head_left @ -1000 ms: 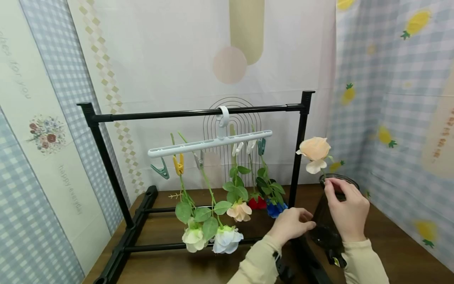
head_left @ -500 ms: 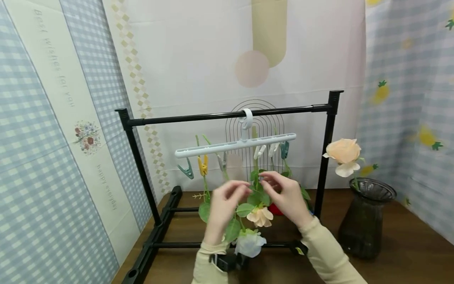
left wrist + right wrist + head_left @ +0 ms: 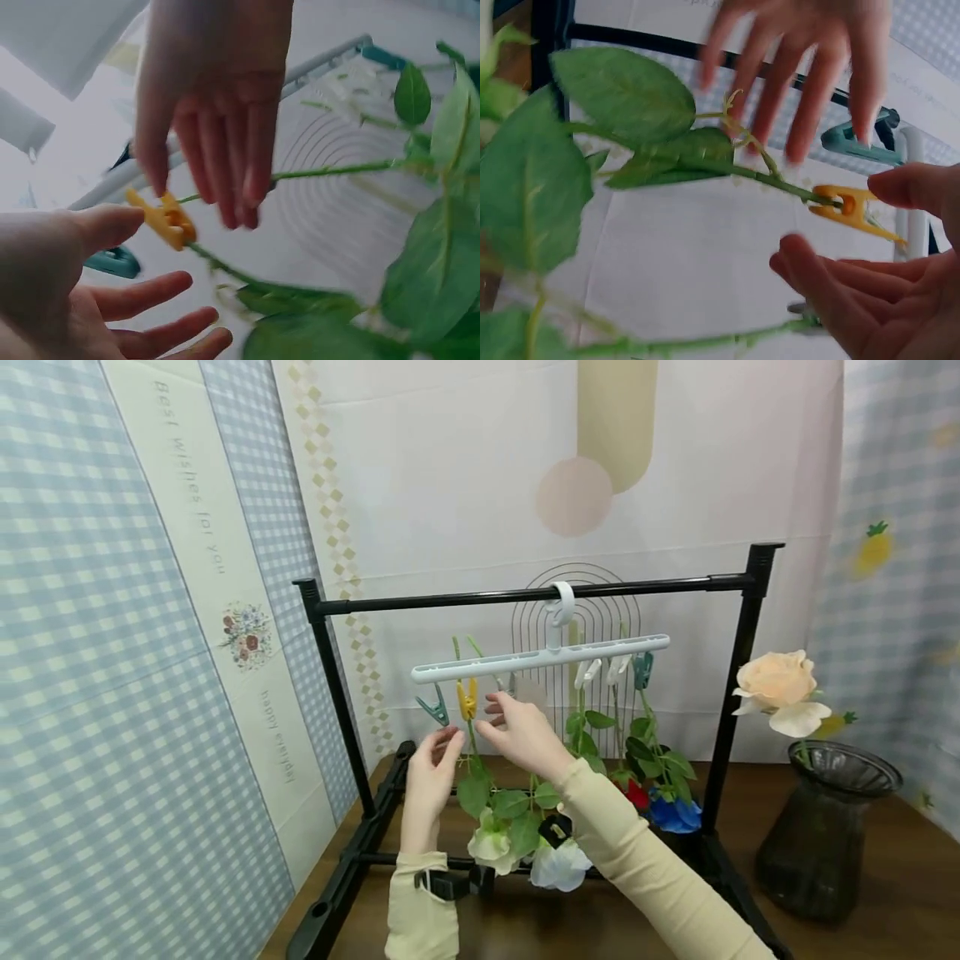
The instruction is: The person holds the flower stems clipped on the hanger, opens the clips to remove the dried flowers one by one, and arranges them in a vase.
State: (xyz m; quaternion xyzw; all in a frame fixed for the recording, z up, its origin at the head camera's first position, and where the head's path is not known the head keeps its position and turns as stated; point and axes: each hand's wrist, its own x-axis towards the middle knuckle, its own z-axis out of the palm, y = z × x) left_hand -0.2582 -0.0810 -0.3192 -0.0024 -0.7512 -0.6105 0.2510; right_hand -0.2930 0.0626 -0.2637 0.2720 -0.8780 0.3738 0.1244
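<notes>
Remotely, I see left hand (image 3: 428, 781) and right hand (image 3: 527, 735), fingers of both loose, grasping nothing, flanking yellow plastic clothespin (image 3: 467, 700) below pale-blue plastic hanger (image 3: 510, 662), clipped on slender green stem (image 3: 772, 182). Contact unclear.

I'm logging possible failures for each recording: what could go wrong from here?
If the left hand or right hand opens the yellow clothespin, the flower stem it grips could slip out and fall. The pale-blue hanger hangs from the black rail by its hook, so a tug might swing it. The right sleeve appears close to the white rose and might brush it.
</notes>
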